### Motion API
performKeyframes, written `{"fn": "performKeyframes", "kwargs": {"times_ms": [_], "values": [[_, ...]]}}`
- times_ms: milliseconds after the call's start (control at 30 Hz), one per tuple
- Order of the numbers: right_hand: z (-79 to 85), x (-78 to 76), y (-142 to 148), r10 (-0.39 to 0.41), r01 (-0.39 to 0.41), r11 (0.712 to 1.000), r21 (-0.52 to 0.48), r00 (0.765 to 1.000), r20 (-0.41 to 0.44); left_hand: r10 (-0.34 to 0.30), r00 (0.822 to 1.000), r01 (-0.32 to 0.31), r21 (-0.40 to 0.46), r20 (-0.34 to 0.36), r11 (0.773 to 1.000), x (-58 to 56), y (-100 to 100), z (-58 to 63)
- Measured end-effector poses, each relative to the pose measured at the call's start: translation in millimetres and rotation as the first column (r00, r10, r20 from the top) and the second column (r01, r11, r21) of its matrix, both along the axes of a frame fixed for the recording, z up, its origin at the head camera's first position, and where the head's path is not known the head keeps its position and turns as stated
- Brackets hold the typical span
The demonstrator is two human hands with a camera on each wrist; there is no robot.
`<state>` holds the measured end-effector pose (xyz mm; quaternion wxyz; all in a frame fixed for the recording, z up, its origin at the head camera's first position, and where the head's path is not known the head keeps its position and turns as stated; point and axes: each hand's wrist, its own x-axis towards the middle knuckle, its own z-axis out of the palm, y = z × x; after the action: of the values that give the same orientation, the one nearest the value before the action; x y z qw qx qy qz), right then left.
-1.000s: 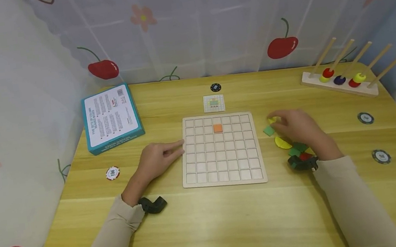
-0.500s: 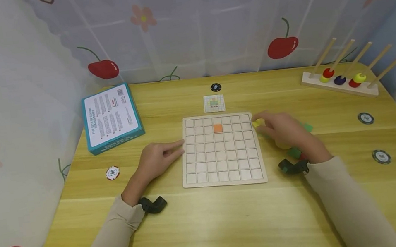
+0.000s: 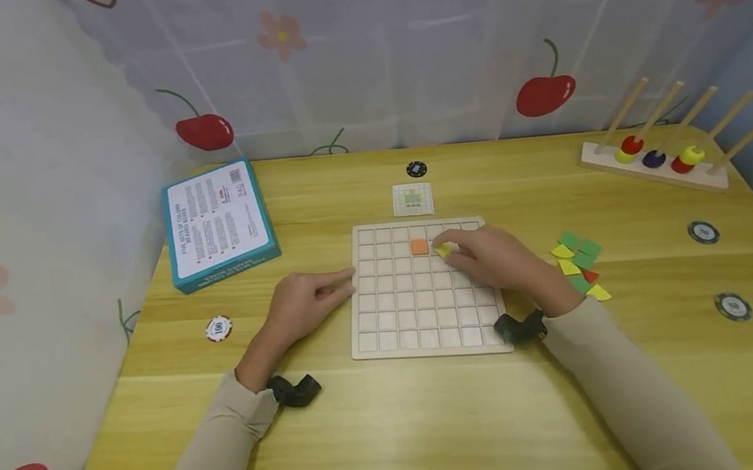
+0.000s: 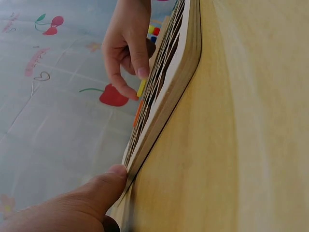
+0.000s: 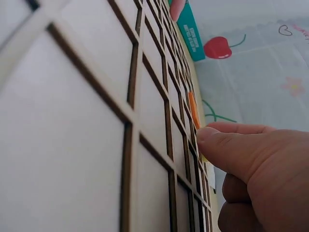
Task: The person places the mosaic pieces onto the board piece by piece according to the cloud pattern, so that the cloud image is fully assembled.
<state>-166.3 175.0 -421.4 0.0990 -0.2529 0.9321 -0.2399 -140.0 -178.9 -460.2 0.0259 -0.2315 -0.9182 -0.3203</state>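
A pale wooden grid board [image 3: 407,319] lies between the two hands, with an orange square tile [image 3: 419,247] in one cell of its second row from the top. Between thumb and index finger, my right hand [image 3: 496,257] pinches a small yellow tile [image 4: 141,87], just right of the orange one and close over the cells. Thumb and fingers of my left hand [image 3: 303,304] touch the board's left edge, stretched out straight. Right of the board lies a loose cluster of green, yellow and red tiles, among them a green tile [image 3: 587,252].
Behind the board lies a small pattern card [image 3: 412,199], with a black chip [image 3: 416,169] beyond it. A teal box [image 3: 221,224] stands at the back left, a pegged bead rack [image 3: 679,173] at the back right. Chips lie on both sides, including a white one [image 3: 219,329].
My right hand has carried the yellow tile left from the cluster to over the board, beside the orange tile. The left hand stays at the board's edge.
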Motion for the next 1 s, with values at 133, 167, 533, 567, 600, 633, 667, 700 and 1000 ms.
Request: {"fn": "performKeyframes", "kwargs": {"times_ms": [133,167,533,567,600,633,667,700,1000], "values": [[-0.5,-2.6,-1.1,-0.002,0.002,1.000,-0.003,1.000,0.018,-0.002,1.000,0.002,-0.003,0.005,1.000,-0.2,1.1,0.7],[-0.8,-3.1,-0.9,-0.004,0.004,1.000,-0.006,1.000,0.024,-0.001,1.000,0.001,-0.004,0.006,1.000,-0.5,1.2,0.7],[-5.0,-5.9,0.1,-0.037,0.039,0.998,-0.046,0.998,0.052,0.005,1.000,-0.005,-0.002,0.007,1.000,0.5,1.0,0.8],[-5.3,-6.1,-0.1,-0.053,0.056,0.997,-0.044,0.996,0.065,0.005,1.000,-0.005,-0.001,0.010,1.000,0.6,1.0,0.7],[-5.5,-6.1,-0.2,-0.072,0.076,0.996,-0.041,0.994,0.077,0.006,1.000,-0.006,-0.003,0.013,1.000,0.6,0.9,0.4],[-5.7,-6.2,-0.3,-0.092,0.095,0.995,-0.038,0.992,0.087,0.007,1.000,-0.007,-0.003,0.015,1.000,0.4,0.8,0.2],[-5.9,-6.2,-0.4,-0.108,0.112,0.993,-0.035,0.990,0.093,0.008,1.000,-0.008,-0.004,0.016,1.000,0.4,0.8,0.1],[-6.0,-6.1,-0.5,-0.123,0.126,0.991,-0.033,0.988,0.096,0.009,1.000,-0.009,-0.006,0.015,1.000,0.2,0.6,-0.1],[-7.4,-5.0,-3.3,-0.115,0.116,0.992,-0.052,0.993,0.027,0.010,1.000,-0.010,-0.004,0.010,1.000,0.5,0.8,2.1]]}}
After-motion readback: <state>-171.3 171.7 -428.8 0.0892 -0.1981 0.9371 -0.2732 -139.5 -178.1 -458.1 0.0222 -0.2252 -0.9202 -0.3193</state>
